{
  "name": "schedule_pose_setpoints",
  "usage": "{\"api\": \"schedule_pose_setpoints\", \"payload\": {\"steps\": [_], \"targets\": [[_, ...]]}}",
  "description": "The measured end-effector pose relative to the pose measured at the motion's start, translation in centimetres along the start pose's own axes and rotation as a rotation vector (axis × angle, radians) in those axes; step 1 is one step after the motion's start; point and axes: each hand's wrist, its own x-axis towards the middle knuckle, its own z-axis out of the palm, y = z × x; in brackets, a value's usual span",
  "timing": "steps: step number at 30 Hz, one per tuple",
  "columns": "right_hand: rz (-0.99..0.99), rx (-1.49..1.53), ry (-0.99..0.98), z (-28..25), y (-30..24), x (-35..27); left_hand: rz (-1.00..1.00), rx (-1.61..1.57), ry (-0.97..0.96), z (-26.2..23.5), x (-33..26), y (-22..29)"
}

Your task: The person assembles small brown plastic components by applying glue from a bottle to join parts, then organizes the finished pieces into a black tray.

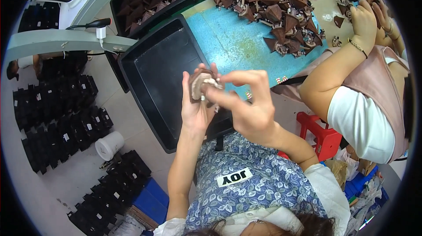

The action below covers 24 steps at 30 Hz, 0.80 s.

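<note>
Brown card, folded into a small stiff piece [200, 84] with a pale inner face, is held above the near edge of the black tray [154, 78]. Left hand [195, 104] cups it from behind, fingers closed on its back; right hand [248, 104] pinches its front edge, thumb and forefinger together. It looks light, crease-prone and easily crushed, so the folded edges are judged the safest hold. Beyond lies the blue desk [228, 43] bearing a heap of similar brown pieces [274, 7]. At right, a co-worker's hands [367, 18] handle another.
</note>
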Motion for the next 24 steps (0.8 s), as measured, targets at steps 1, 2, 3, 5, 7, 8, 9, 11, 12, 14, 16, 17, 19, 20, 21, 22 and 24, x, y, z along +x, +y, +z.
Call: {"api": "schedule_pose_setpoints", "payload": {"steps": [1, 2, 3, 5, 7, 8, 9, 11, 12, 14, 16, 17, 19, 20, 21, 22, 24], "targets": [[0.259, 0.128, 0.096, 0.3, -1.0, -0.1, -0.009, -0.184, -0.121, -0.6, -0.2, 0.2], [0.518, 0.249, 0.194, 0.5, -1.7, -0.2, 0.018, -0.274, -0.147, -0.7, -0.2, 0.0], [0.680, 0.307, 0.055, 0.7, -2.1, -0.5, 0.031, -0.146, -0.194, -0.7, -0.4, -0.1], [0.705, 0.455, -0.078, 2.1, -2.8, -1.0, 0.074, 0.111, -0.225, -1.0, -0.2, -0.1], [0.460, 0.283, 0.005, 3.0, -4.2, -1.0, -0.081, 0.021, -0.305, -1.5, -0.2, 0.7], [0.442, 0.267, 0.010, 3.5, -5.0, -1.1, -0.118, -0.039, -0.363, -1.5, -0.4, 0.9], [0.424, 0.271, 0.052, 4.1, -5.4, -1.2, -0.099, -0.136, -0.395, -1.1, -0.6, 0.6], [0.423, 0.282, 0.127, 5.0, -6.1, -1.0, -0.158, -0.317, -0.411, -1.4, -0.7, 0.9], [0.430, 0.290, 0.128, 5.4, -6.4, -1.0, -0.218, -0.436, -0.430, -1.7, -0.8, 1.3], [0.447, 0.312, 0.152, 6.2, -6.4, -1.5, -0.193, -0.415, -0.395, -2.0, -0.9, 2.3], [0.515, 0.273, 0.060, 7.0, -5.9, -2.2, -0.096, -0.003, -0.277, -2.4, -0.8, 4.6], [0.551, 0.188, 0.059, 7.5, -4.8, -2.7, 0.090, 0.317, 0.033, -2.0, -0.4, 6.4], [0.637, -0.100, 0.047, 9.2, -2.5, -3.6, 0.443, 1.034, 0.309, -3.9, 2.5, 13.0], [0.686, -0.294, 0.040, 10.5, -1.2, -4.2, 0.555, 1.175, 0.378, -5.2, 4.5, 16.8], [0.735, -0.316, -0.052, 12.1, 0.1, -5.7, 0.571, 1.224, 0.437, -6.2, 6.4, 20.1], [0.774, -0.336, -0.141, 13.8, 1.2, -7.2, 0.593, 1.401, 0.432, -8.8, 8.3, 24.7], [0.818, -0.174, -0.107, 15.3, 3.6, -8.9, 0.812, 1.956, 0.739, -9.7, 10.7, 27.2]]}}
